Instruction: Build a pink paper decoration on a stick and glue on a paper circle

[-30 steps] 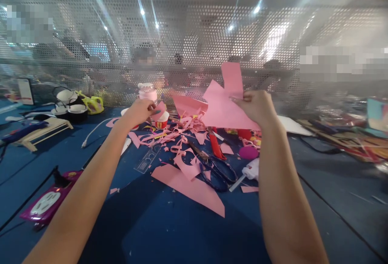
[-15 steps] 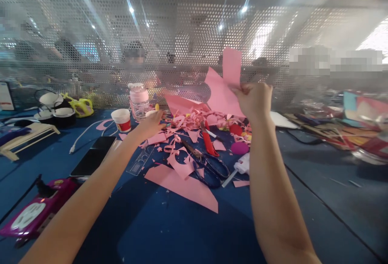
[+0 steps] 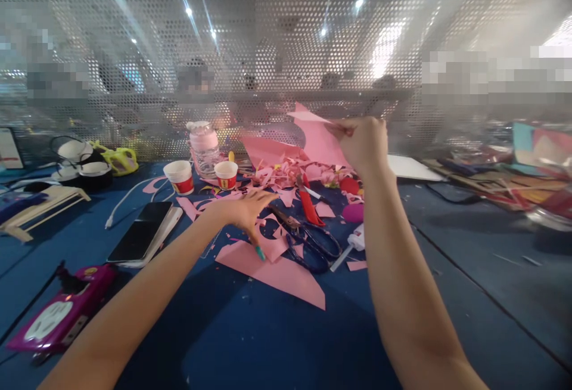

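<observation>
My right hand is closed on pink paper, held up above the far side of the scrap pile. My left hand is over the near left of the pile with its fingers spread, and a green-blue nail shows on the thumb. Below it lies a large pink paper piece with a straight near edge. Dark-handled scissors rest just right of my left hand. Behind them are a red-handled tool and pink paper scraps. A white glue tube lies partly behind my right forearm.
Two paper cups and a pink-lidded jar stand at the back left. Nearer are a phone and a purple power strip. A perforated metal screen rises behind. Flat sheets are stacked at right.
My left hand has come nearer and to the right, away from the cups, with fingers spreading. The pink paper in my right hand has tipped, its upright strip now nearly edge-on.
</observation>
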`<state>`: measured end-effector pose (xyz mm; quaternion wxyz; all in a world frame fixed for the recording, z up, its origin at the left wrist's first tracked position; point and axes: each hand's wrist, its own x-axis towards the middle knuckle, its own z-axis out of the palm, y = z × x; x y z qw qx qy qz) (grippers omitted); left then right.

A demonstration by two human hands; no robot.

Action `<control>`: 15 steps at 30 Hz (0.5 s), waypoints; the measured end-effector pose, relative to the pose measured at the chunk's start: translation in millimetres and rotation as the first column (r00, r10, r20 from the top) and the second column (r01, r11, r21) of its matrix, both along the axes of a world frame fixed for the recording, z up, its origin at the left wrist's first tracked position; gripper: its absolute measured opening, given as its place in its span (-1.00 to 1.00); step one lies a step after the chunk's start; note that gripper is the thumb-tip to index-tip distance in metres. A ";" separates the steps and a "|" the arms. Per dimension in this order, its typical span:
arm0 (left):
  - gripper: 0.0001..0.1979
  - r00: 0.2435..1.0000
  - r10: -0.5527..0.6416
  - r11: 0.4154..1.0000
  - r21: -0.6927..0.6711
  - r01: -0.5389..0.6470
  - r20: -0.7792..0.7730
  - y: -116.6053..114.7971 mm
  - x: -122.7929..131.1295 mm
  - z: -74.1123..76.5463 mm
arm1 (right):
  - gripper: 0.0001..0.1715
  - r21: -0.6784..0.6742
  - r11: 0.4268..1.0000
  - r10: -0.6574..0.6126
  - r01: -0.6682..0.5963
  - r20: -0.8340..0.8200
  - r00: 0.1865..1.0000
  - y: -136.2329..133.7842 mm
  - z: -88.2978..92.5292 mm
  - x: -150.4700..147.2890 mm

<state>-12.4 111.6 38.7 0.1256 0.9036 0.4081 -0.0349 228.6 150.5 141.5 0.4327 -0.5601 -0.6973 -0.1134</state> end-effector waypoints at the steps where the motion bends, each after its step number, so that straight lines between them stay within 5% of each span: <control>1: 0.24 0.999 -0.025 0.999 -0.035 0.023 -0.032 -2.9 1.9 1.4 | -0.69 -0.004 1.000 0.001 -0.001 0.007 1.000 -0.5 0.7 0.4; 6: 0.11 0.997 -0.080 0.997 0.022 0.080 -0.007 -7.0 5.7 4.4 | -0.68 0.006 1.000 -0.014 0.014 0.007 1.000 -3.8 4.7 4.3; 10: -0.19 0.997 -0.004 0.983 0.181 -0.009 0.072 0.8 0.4 3.9 | -0.65 0.065 0.997 -0.036 0.039 -0.039 0.999 -3.5 5.1 7.0; 15: -0.32 0.995 0.025 0.968 0.248 -0.048 0.096 6.7 -6.4 10.3 | -0.62 0.152 0.988 -0.005 0.018 -0.084 0.996 -2.2 5.4 7.1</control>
